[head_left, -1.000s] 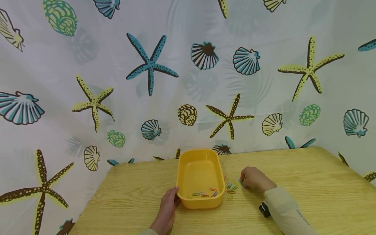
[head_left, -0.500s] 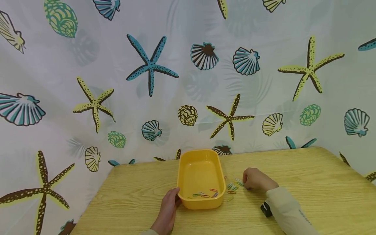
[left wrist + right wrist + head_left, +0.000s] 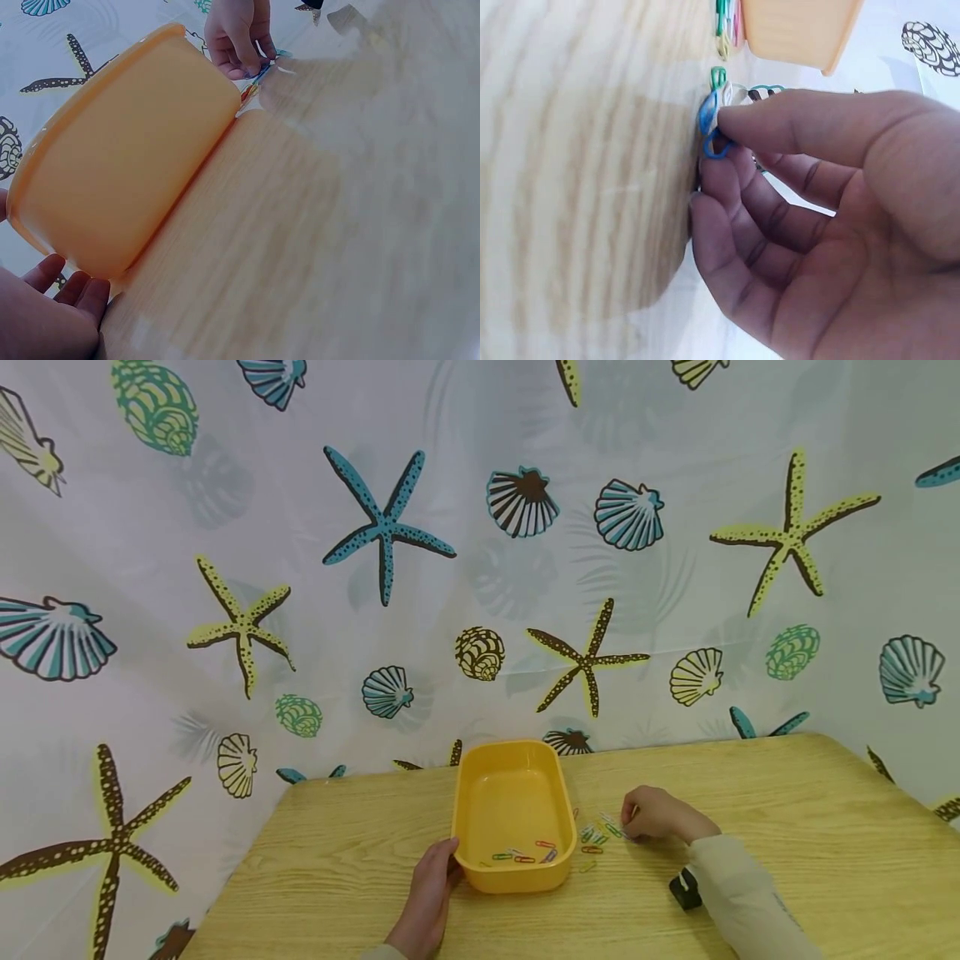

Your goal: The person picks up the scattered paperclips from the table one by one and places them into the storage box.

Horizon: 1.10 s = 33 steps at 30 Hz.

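A yellow plastic bin [image 3: 513,882] stands on the wooden table with several coloured paper clips [image 3: 523,860] in its near end. My left hand [image 3: 430,889] grips the bin's near left corner, its fingertips [image 3: 94,296] against the outer wall in the left wrist view. To the right of the bin lies a loose group of coloured paper clips [image 3: 594,837]. Beside that group my right hand [image 3: 658,814] is low over the table. Its thumb and forefinger pinch a blue paper clip [image 3: 717,146], partly hidden by the fingertips. A green paper clip [image 3: 718,75] lies just beyond it.
A black device [image 3: 686,889] sits at the right wrist, beside the pale sleeve. Behind the wooden table [image 3: 345,835] hangs a white curtain [image 3: 420,635] printed with shells and starfish.
My right hand has shifted slightly to the right, with more of the nearby clips showing, and its wrist has turned a little. My left hand and the bin stay put.
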{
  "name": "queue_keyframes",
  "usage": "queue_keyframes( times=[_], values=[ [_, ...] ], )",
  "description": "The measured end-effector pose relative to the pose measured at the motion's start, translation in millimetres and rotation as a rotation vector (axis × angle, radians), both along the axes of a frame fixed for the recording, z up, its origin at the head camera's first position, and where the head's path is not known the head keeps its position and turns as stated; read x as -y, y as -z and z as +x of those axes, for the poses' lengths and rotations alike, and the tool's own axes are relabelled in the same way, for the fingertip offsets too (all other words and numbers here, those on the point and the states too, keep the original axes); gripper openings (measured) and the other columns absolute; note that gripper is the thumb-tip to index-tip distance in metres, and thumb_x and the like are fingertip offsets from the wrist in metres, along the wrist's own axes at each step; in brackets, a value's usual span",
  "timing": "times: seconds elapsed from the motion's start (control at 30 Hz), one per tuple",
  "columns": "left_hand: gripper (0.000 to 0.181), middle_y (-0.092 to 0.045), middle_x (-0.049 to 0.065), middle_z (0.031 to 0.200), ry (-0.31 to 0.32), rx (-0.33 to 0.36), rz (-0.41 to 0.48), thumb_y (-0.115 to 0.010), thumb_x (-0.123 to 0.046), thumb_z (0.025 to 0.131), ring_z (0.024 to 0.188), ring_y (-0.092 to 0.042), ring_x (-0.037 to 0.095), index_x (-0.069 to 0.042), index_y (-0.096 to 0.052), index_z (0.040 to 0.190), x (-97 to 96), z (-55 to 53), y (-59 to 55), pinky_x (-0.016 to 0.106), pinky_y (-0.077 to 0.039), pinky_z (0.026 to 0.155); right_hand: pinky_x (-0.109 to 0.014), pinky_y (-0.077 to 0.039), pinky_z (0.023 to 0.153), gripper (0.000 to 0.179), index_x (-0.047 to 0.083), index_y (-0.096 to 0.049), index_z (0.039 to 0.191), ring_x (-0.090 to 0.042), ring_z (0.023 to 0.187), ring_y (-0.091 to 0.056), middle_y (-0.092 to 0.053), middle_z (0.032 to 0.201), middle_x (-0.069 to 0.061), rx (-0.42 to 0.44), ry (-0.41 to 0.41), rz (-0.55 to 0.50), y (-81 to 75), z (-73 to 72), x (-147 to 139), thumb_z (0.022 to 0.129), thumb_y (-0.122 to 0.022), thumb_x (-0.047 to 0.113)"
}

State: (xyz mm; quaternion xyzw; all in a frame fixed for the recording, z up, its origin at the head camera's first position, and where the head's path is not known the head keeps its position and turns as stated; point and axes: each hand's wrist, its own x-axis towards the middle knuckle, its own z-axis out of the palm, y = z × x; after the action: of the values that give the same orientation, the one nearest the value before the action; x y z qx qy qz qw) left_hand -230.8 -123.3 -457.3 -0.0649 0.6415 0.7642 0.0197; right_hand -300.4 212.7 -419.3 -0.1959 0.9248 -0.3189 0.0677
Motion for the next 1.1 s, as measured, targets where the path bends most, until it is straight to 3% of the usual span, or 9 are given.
queue_keyframes(
  times=[0.3,0.5,0.73,1.1],
  values=[
    [0.048,-0.048,0.021,0.130,0.003,-0.002,0.002,-0.043,-0.028,0.103,0.119,-0.047,0.029,0.011,-0.042,0.131,-1.4,-1.6,0.3,0.045,-0.040,0.103,-0.027,-0.043,0.051,0.005,-0.001,-0.059,0.081,-0.015,0.057,-0.051,-0.055,0.066,-0.001,0.058,-0.015,-0.069,0.1,-1.3,-5.9,0.080,-0.062,-0.004],
    [0.048,-0.048,0.021,0.131,-0.004,0.002,0.002,-0.043,-0.028,0.103,0.119,-0.047,0.030,0.011,-0.042,0.130,-2.0,-1.1,0.1,0.045,-0.039,0.103,-0.029,-0.045,0.053,0.008,-0.004,-0.060,0.087,-0.016,0.059,-0.051,-0.057,0.071,-0.004,0.050,0.010,-0.105,-1.1,-3.5,-7.4,0.079,-0.061,-0.005],
    [0.050,-0.047,0.022,0.132,-0.011,0.010,0.006,-0.044,-0.030,0.102,0.121,-0.046,0.031,0.010,-0.042,0.132,-1.3,-1.6,-0.1,0.044,-0.040,0.103,-0.028,-0.044,0.054,0.005,-0.006,-0.058,0.089,-0.015,0.061,-0.048,-0.054,0.073,-0.004,0.062,0.020,-0.217,-3.8,-5.7,-3.4,0.084,-0.059,-0.005],
    [0.047,-0.047,0.021,0.132,-0.010,0.015,0.014,-0.044,-0.027,0.102,0.121,-0.046,0.030,0.010,-0.042,0.131,-0.7,-3.8,0.8,0.045,-0.038,0.103,-0.036,-0.054,0.066,0.005,-0.003,-0.059,0.090,-0.016,0.069,-0.054,-0.058,0.077,-0.005,0.063,0.039,-0.295,-9.3,-3.5,11.3,0.088,-0.062,-0.001]
  ],
)
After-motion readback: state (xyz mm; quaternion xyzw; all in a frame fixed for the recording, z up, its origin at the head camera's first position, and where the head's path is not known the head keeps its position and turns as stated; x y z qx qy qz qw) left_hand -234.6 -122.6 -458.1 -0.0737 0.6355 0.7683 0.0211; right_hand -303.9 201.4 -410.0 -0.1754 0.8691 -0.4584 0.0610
